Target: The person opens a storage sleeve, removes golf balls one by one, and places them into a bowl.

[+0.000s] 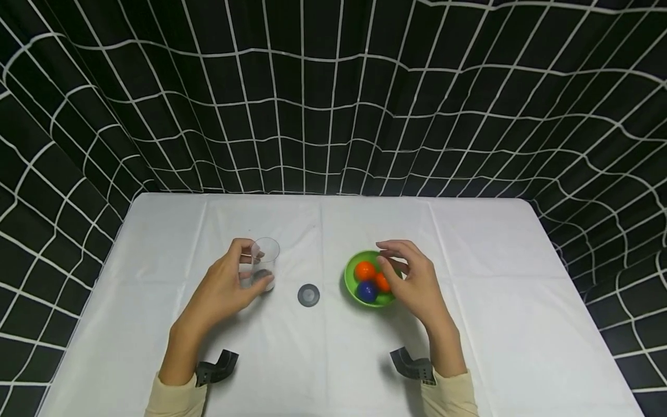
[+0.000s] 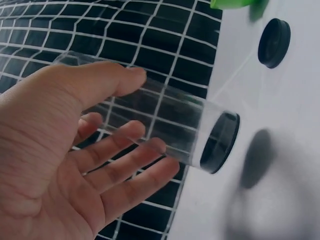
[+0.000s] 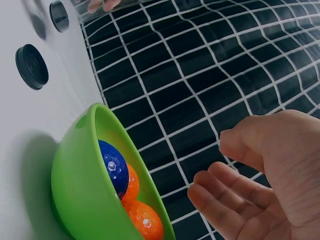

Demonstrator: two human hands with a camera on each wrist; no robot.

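Note:
My left hand (image 1: 226, 284) holds a clear plastic cylinder (image 2: 175, 117) with its thumb on one side and fingers on the other. The cylinder stands roughly upright, its top uncovered and a dark grey cap (image 2: 220, 142) at its lower end; a shadow falls on the cloth apart from that end. My right hand (image 1: 411, 281), holding nothing, hovers over the right edge of a green bowl (image 3: 70, 185), fingers loosely bent. Inside the bowl lie a blue ball (image 1: 367, 291) and two orange balls (image 1: 365, 271), one partly covered by the right hand in the head view.
A loose round dark grey lid (image 1: 308, 295) lies on the white tablecloth (image 1: 323, 359) between the cylinder and the bowl. Black fabric with a white grid (image 1: 323, 104) hangs behind the table and along both sides. Each wrist wears a black camera mount (image 1: 216, 368).

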